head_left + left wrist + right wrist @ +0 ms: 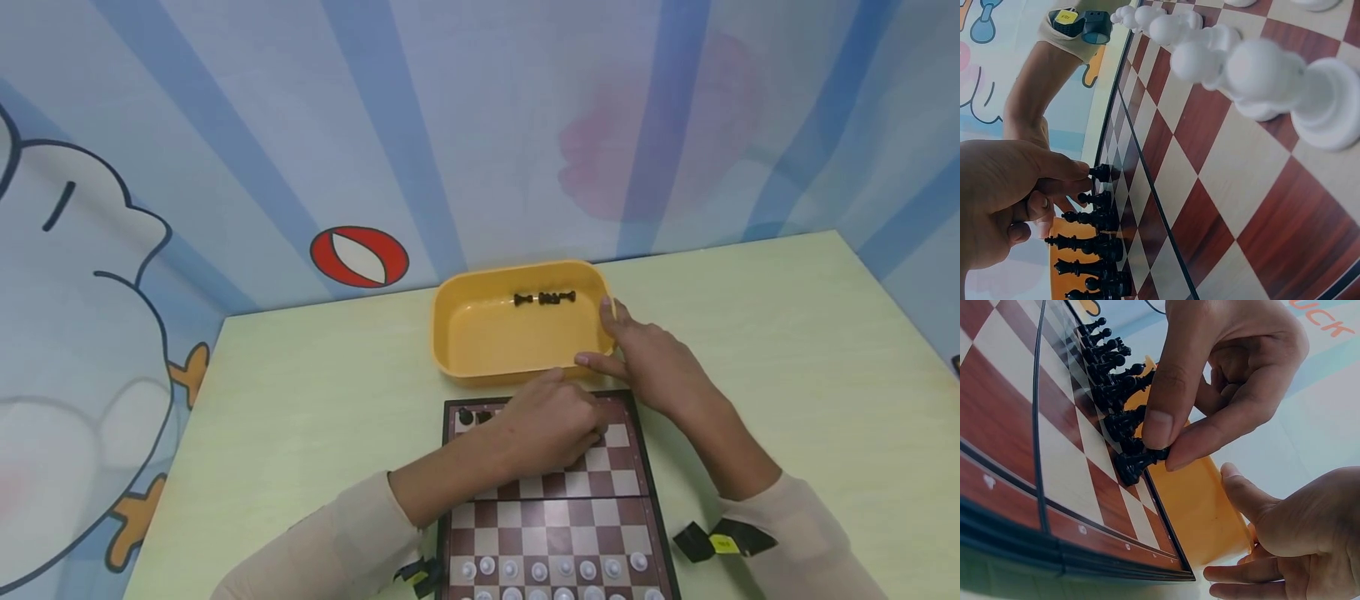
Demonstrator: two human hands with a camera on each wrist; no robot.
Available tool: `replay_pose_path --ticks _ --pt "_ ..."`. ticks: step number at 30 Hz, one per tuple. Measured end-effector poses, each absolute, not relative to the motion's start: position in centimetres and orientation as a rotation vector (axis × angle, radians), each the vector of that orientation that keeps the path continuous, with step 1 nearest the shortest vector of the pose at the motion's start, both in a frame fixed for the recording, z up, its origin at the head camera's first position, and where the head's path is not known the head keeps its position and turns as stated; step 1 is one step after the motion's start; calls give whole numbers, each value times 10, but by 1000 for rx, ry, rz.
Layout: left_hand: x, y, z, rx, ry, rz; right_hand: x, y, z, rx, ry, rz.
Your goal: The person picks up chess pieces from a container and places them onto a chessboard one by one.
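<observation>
My left hand (551, 421) reaches over the far half of the chessboard (637, 467). Its thumb and index finger pinch the top of a black chess piece (1132, 467), whose base is at the board; the fingertips hide its head, so I cannot tell its kind. Beside it, several black pieces (1085, 247) stand along the far edge, mostly covered by the hand in the head view. My right hand (663, 367) holds the right end of a yellow tub (442, 333), thumb at the near rim and fingers at the right side. A few black pieces (551, 297) lie in the tub.
White chess pieces (540, 572) stand in rows on the near side of the board. The pale tabletop (322, 400) extends to both sides. A patterned blue backdrop (495, 125) rises right behind the tub.
</observation>
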State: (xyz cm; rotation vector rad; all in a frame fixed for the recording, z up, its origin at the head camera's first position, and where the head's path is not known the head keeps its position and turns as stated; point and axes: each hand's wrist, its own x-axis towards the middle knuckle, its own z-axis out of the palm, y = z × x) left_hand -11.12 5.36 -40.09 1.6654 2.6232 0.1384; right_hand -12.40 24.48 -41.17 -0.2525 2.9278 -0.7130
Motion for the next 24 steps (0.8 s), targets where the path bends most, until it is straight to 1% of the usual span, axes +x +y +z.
replay_pose_path --ticks 7,14,18,24 --pt "-113 52 -399 1655 2610 167 -124 245 -412 -265 2931 -721" --pt "-115 47 -387 1597 2641 162 -124 247 -413 -278 2935 -733" --pt "-120 44 -378 1549 2676 206 -125 249 -414 -294 2948 -718" --pt "-134 36 -370 1543 2750 303 -127 249 -414 -301 2948 -675"
